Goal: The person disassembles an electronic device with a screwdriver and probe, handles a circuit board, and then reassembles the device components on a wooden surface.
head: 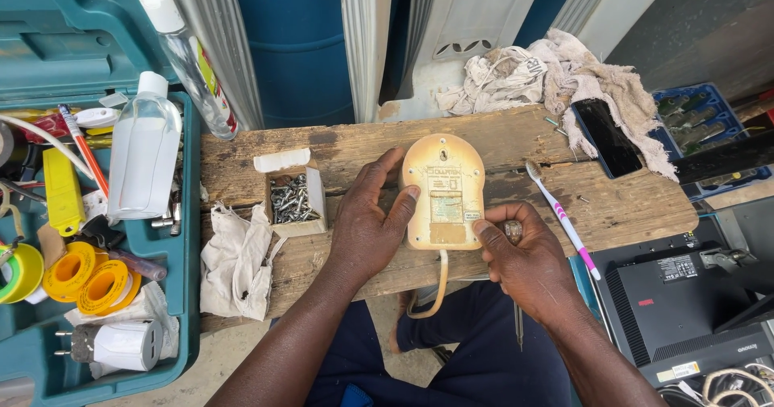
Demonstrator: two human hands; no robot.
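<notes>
**Yellowed plastic device face down, casing still closed**

Head view: cream device housing (443, 191) lies back-up near the front edge of the wooden tabletop (621, 205), cord hanging off the edge. Left hand (367, 226) steadies its left side, fingers spread flat, grasping nothing. Right hand (528, 266) touches the lower right corner, fingers clenched on a screwdriver (516, 294). Housing looks unopened.

Containers: small cardboard box (295, 200) left of the housing, full of screws. Teal toolbox (173, 294) beyond the left edge holds yellow tape rolls (87, 276) and a clear bottle (145, 153).
</notes>
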